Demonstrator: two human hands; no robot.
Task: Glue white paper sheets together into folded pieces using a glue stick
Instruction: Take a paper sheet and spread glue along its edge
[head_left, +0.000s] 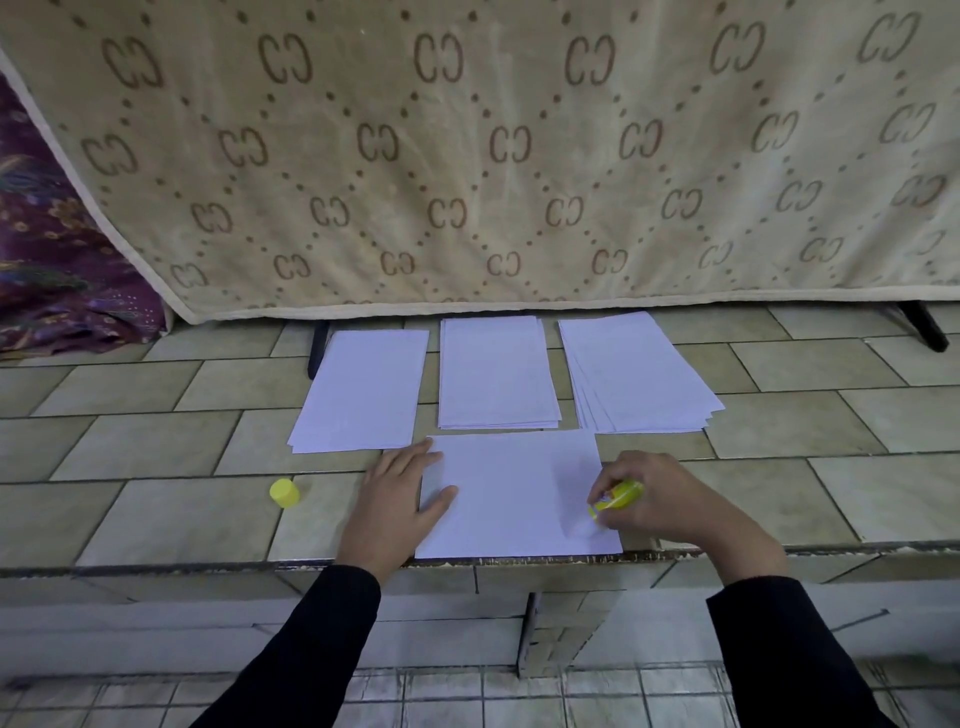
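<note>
A white paper sheet (511, 493) lies at the table's front edge. My left hand (400, 493) presses flat on the sheet's left edge, fingers straight. My right hand (670, 499) grips a yellow glue stick (615, 498), whose tip touches the sheet near its right edge. The glue stick's yellow cap (284, 492) stands on the table, left of my left hand. Behind the sheet lie three piles of white paper: a left pile (363, 389), a middle pile (496, 374) and a right pile (634, 374), somewhat fanned.
The table (156, 457) has a tile-patterned top; its front edge runs just under the sheet. A beige patterned cloth (467, 156) hangs upright right behind the piles. Purple fabric (57, 270) sits at the far left. A tiled floor shows below.
</note>
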